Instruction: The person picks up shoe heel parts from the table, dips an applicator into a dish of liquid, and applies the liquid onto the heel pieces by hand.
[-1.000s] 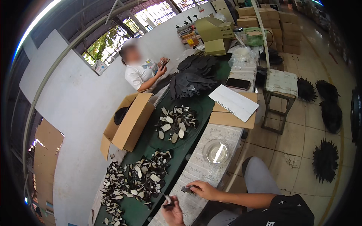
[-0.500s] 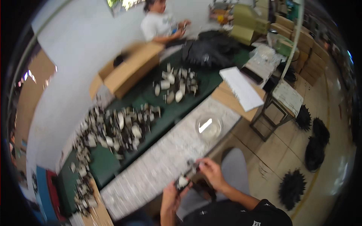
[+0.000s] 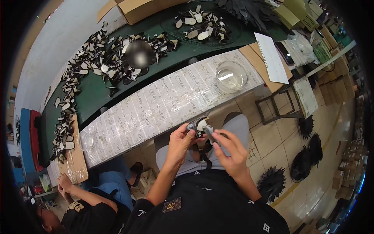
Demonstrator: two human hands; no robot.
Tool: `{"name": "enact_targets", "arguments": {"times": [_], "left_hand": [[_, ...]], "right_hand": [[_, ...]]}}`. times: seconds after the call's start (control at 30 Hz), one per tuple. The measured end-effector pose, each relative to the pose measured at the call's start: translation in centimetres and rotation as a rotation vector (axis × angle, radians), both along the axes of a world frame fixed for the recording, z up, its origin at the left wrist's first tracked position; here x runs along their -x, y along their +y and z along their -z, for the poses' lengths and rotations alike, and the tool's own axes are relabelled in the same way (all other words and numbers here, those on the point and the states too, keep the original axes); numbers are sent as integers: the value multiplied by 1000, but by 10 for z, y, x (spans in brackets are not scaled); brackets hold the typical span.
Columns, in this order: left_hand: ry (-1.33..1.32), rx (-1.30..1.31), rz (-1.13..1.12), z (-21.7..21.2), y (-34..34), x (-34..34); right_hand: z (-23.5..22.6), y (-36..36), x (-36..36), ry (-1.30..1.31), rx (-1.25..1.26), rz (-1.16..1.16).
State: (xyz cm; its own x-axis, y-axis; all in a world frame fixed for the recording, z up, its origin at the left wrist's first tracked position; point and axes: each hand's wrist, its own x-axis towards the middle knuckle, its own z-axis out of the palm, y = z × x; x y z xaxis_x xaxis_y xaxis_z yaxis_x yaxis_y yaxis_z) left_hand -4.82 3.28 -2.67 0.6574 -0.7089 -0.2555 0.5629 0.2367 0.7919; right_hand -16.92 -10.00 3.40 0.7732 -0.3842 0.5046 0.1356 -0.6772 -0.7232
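In front of my lap, below the bench edge, my left hand (image 3: pixel 181 141) is closed around a small black piece with a cream oval face (image 3: pixel 201 124), which resembles the pieces heaped on the belt. My right hand (image 3: pixel 232 151) pinches a small grey strip-like piece (image 3: pixel 210 134) between thumb and fingers, right beside the cream face. Whether the two touch I cannot tell. Many similar black-and-cream pieces (image 3: pixel 104 68) lie heaped along the green belt (image 3: pixel 102 93). A smaller group (image 3: pixel 203 34) sits farther right.
The bench ledge (image 3: pixel 156 99) wrapped in printed paper carries a clear round bowl (image 3: pixel 231 77) and another clear dish (image 3: pixel 86 140). A co-worker (image 3: pixel 91 202) sits at lower left. A metal-framed stool (image 3: pixel 306 93) and black spiky bundles (image 3: pixel 272 182) stand on the tiled floor at right.
My view has tilted down and turned, so the ledge and belt sit higher and the co-worker at lower left appears. The grey piece in my right hand has come close to the cream-faced piece.
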Motion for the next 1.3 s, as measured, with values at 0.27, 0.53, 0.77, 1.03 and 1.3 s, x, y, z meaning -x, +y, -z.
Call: {"name": "enact_targets", "arguments": {"times": [0.27, 0.53, 0.77, 1.03, 1.3], "left_hand": [[-54, -19, 32, -5, 11, 6], [-20, -73, 76, 0, 13, -2], [-8, -34, 74, 0, 9, -5], [-70, -60, 91, -2, 8, -8], [-114, -75, 110, -1, 8, -10]], "right_hand": [[10, 13, -1, 27, 131, -29], [16, 11, -1, 139, -523, -69], [35, -2, 3, 70, -1026, -180], [35, -13, 0, -3, -955, -140], [9, -10, -10, 111, -194, -85]]}}
